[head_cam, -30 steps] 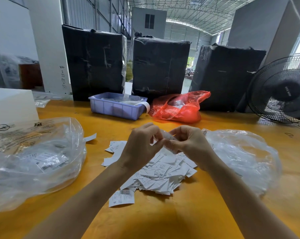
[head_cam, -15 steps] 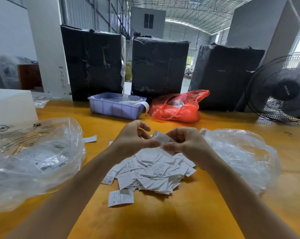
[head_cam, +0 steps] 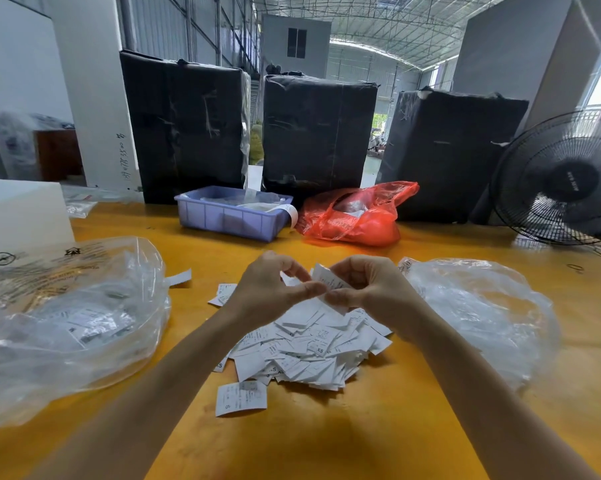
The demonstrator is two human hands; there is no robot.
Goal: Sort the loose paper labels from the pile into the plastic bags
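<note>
A pile of small white paper labels (head_cam: pixel 306 344) lies on the yellow table (head_cam: pixel 378 427) in front of me. Above the pile, my left hand (head_cam: pixel 271 289) and my right hand (head_cam: pixel 368 289) meet and both pinch one white label (head_cam: pixel 328 279) between thumb and fingers. A clear plastic bag (head_cam: pixel 67 323) holding some labels lies at the left. Another clear plastic bag (head_cam: pixel 479 313) lies at the right, its contents hard to make out. One single label (head_cam: pixel 241 398) lies apart at the near edge of the pile.
At the back stand a purple plastic tray (head_cam: pixel 231 218), a red plastic bag (head_cam: pixel 354 216), three black wrapped bales (head_cam: pixel 318 133) and a black fan (head_cam: pixel 562 178) at the right. A white box (head_cam: pixel 18 209) sits at the far left.
My left hand has drawn back to the left and opened slightly while the pinched label has come into clearer view between both hands. The pile is unchanged.
</note>
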